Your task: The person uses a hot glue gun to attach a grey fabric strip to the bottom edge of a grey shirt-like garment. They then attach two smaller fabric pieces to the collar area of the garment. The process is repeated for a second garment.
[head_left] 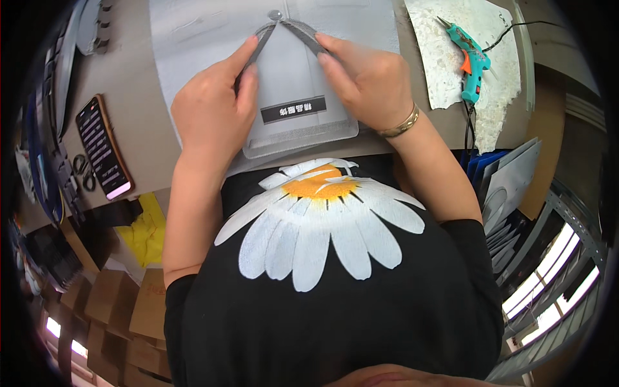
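At the table's (138,109) near edge, a left hand (213,113) and right hand (369,80) each close their grip on a grey strap (303,33) of a grey felt bag (300,97); farther right lies a teal glue gun (471,58).

Both hands, the left hand (213,106) and the right hand (369,80), rest on the grey felt bag (296,97), so the middle of the desk (138,97) is taken up. To the left, a bare strip of desk lies between the bag and a phone (103,147) with scissors (82,171) beside it. To the right, a glue gun (469,58) on a crusted white sheet (445,58), with its cord (469,132), blocks that side.
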`<action>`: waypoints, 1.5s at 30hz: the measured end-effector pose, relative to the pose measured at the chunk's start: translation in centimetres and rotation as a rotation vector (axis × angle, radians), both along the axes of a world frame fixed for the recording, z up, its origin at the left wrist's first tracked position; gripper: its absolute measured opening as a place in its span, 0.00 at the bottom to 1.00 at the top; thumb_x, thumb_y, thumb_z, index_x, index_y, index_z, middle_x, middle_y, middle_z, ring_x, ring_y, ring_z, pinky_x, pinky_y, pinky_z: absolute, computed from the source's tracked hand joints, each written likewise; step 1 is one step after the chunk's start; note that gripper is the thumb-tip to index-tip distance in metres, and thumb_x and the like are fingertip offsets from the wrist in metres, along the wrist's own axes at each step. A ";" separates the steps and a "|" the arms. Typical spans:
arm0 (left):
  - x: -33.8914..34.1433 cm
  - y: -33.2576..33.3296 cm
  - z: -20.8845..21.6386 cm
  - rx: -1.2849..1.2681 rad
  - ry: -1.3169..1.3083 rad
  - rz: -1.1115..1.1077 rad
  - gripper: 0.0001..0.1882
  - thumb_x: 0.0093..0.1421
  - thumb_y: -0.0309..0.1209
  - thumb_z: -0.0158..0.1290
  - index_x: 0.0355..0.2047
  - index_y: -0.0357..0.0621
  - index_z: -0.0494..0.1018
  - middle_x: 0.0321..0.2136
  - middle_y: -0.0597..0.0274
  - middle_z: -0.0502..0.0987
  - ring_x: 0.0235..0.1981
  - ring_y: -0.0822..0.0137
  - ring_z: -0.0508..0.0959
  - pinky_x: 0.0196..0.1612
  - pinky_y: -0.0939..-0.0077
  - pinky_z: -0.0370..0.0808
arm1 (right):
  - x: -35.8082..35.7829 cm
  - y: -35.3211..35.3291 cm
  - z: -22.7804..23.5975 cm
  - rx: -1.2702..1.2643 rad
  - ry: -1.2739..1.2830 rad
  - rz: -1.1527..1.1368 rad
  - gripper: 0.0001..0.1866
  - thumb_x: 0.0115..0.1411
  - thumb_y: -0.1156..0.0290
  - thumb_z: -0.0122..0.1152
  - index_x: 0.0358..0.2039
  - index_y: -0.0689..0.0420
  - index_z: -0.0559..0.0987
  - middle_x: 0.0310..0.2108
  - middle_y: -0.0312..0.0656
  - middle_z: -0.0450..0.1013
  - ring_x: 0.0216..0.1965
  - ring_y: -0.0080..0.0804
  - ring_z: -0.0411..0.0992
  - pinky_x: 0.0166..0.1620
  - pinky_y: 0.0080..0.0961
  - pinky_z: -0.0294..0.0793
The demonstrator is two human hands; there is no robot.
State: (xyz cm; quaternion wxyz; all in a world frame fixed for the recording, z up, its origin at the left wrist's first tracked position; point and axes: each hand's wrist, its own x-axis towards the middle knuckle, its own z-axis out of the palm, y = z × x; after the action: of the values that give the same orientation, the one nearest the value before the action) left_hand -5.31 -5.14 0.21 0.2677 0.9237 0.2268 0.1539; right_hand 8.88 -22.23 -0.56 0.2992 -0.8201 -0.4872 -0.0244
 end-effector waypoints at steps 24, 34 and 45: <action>-4.0 -0.8 -0.5 -0.185 -0.261 0.065 0.29 0.59 0.19 0.50 0.63 0.37 0.68 0.15 0.69 0.60 0.17 0.75 0.59 0.23 0.78 0.60 | 9.6 -15.5 3.4 -0.312 0.038 -0.805 0.21 0.53 0.60 0.66 0.42 0.61 0.78 0.33 0.47 0.74 0.35 0.42 0.73 0.39 0.36 0.73; -4.1 -0.6 0.0 -0.237 -0.325 0.108 0.28 0.60 0.18 0.48 0.62 0.34 0.68 0.41 0.54 0.80 0.18 0.75 0.67 0.26 0.80 0.68 | 9.7 -15.8 1.1 0.632 0.687 -0.681 0.22 0.52 0.82 0.56 0.50 0.64 0.74 0.35 0.40 0.75 0.34 0.24 0.72 0.36 0.21 0.71; -4.4 -0.6 -0.3 -0.292 -0.427 0.105 0.28 0.59 0.17 0.48 0.63 0.35 0.68 0.21 0.65 0.74 0.17 0.79 0.65 0.23 0.82 0.65 | 4.2 -10.0 8.0 0.298 0.950 -0.070 0.21 0.67 0.70 0.53 0.58 0.66 0.68 0.42 0.49 0.77 0.35 0.29 0.73 0.38 0.24 0.73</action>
State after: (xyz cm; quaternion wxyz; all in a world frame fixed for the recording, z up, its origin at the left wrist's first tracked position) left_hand -9.67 -5.78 -0.07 0.4317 0.8088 0.2324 0.3247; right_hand 13.10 -32.19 7.43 0.6010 -0.7047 -0.2604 0.2725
